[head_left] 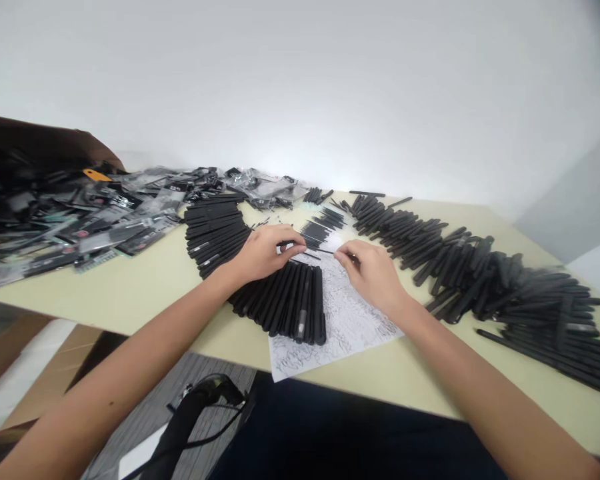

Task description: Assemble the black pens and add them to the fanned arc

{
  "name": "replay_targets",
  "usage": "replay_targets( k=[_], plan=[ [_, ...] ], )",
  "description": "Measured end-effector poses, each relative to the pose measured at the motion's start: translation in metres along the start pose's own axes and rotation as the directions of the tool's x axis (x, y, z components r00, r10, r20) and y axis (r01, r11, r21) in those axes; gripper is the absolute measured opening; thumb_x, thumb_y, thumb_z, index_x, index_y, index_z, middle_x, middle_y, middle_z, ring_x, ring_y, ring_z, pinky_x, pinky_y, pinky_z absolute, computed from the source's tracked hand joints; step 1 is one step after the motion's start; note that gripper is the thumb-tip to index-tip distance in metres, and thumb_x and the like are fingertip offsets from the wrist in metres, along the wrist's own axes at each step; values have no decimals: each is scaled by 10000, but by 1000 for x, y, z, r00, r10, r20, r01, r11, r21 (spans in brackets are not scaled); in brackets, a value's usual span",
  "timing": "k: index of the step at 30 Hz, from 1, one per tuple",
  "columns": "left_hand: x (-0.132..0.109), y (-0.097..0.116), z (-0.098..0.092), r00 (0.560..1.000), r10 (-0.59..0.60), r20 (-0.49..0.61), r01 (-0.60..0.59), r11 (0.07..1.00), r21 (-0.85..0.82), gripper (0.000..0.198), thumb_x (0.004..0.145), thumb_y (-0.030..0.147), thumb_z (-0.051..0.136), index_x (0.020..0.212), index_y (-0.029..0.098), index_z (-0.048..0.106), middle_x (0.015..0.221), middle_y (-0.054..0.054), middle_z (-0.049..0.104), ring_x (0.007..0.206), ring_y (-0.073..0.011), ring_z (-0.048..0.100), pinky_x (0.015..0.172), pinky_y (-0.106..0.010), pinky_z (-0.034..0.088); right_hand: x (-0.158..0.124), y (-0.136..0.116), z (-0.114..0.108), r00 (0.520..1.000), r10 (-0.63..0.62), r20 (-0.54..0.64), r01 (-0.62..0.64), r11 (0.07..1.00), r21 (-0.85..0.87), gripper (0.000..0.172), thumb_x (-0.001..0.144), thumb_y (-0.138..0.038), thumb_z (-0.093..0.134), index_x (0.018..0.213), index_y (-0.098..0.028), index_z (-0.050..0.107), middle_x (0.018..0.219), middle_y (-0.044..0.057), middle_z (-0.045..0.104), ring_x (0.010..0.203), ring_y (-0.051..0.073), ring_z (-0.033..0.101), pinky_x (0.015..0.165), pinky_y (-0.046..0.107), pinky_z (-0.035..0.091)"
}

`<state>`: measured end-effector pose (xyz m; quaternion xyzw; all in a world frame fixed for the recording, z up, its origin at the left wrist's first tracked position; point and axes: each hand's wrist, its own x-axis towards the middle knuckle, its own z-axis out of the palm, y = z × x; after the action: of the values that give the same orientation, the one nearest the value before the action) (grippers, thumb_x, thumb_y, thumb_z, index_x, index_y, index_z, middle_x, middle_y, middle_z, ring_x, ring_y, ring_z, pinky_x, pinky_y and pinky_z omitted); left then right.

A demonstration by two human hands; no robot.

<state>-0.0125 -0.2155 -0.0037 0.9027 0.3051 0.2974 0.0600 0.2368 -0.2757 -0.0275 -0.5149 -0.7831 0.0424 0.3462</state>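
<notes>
Our left hand (263,253) and our right hand (373,273) close together, both pinching a thin black rod (320,251), over a white sheet of patterned paper (343,327), curved rows of slim black pens (280,300) fanning across a cream table (130,287)

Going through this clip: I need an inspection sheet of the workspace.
surface: pale cream table, with a printed paper sheet on it.
job's things: fanned rows of black sticks; a thin black stick between the hands.
clutter: heap of plastic-wrapped packets at far left.
grippers: left hand and right hand both pinch the thin black stick.
cables: thin black cord below the table.
surroundings: white wall, grey carpet.
</notes>
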Motion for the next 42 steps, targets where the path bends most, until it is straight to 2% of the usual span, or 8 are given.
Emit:
replay_targets(
  k=[8, 12, 17, 22, 27, 33, 38, 42],
  plan=[
    [1, -13, -3, 987, -74, -145, 76, 997, 14, 242, 946, 410, 649, 910, 190, 743, 926, -52, 756, 865, -182, 689, 789, -276, 478, 3, 3, -8, 995, 52, -84, -50, 998, 27, 186, 985, -261, 516, 872, -192, 647, 865, 49, 700, 792, 200, 625, 723, 307, 399],
    [1, -16, -3, 989, -123, -84, 130, 988, 80, 238, 953, 416, 627, 943, 212, 750, 977, -43, 759, 918, -192, 693, 810, -285, 475, 3, 3, -8, 996, 72, -43, -72, 997, 0, 161, 962, -265, 569, 866, -200, 681, 866, 39, 723, 802, 196, 639, 693, 295, 381],
    [0, -17, -2, 989, -139, 55, 130, 981, 144, 265, 1000, 414, 535, 1005, 233, 729, 1053, -27, 755, 995, -199, 686, 848, -293, 462, 2, 2, -9, 981, 188, 55, -180, 976, -125, 224, 957, -379, 607, 855, -230, 740, 622, 8, 658, 640, 189, 596, 617, 294, 328],
    [-1, -20, -4, 984, -163, 74, 151, 978, 147, 254, 986, 433, 547, 987, 244, 717, 1048, -14, 755, 985, -196, 682, 852, -286, 454, 3, 8, -8, 979, 194, 68, -177, 962, -210, 220, 974, -344, 569, 912, -229, 746, 739, 41, 712, 735, 216, 641, 645, 306, 337],
    [-3, -23, -7, 966, -212, 146, 177, 960, 218, 216, 960, 363, 536, 949, 244, 717, 1060, -10, 755, 1008, -208, 675, 875, -305, 445, 3, 15, -4, 951, 284, 119, -240, 926, -290, 220, 969, -359, 566, 908, -242, 741, 815, 71, 718, 801, 242, 654, 649, 313, 347],
    [-2, -14, -5, 962, -227, 154, 186, 952, 245, 212, 942, 372, 542, 947, 253, 717, 1068, 10, 755, 982, -194, 677, 862, -307, 444, 1, 22, 5, 938, 309, 156, -266, 932, -244, 148, 942, -288, 583, 925, -235, 721, 894, 77, 725, 845, 231, 660, 723, 318, 408],
    [-2, -9, -5, 972, -180, 153, 141, 962, 236, 235, 953, 403, 535, 940, 250, 712, 1046, 14, 752, 993, -185, 674, 881, -312, 440, 1, 24, 8, 947, 279, 159, -254, 954, -160, 142, 920, -243, 596, 1027, -210, 683, 868, 63, 721, 815, 209, 652, 741, 313, 429],
    [-3, -7, -5, 974, -153, 170, 113, 968, 224, 256, 938, 449, 560, 945, 246, 717, 1030, 10, 746, 983, -184, 670, 888, -311, 445, 2, 22, 3, 945, 262, 195, -234, 960, -154, 77, 898, -259, 610, 880, -211, 667, 771, 32, 695, 725, 183, 618, 668, 297, 394]
  ],
)
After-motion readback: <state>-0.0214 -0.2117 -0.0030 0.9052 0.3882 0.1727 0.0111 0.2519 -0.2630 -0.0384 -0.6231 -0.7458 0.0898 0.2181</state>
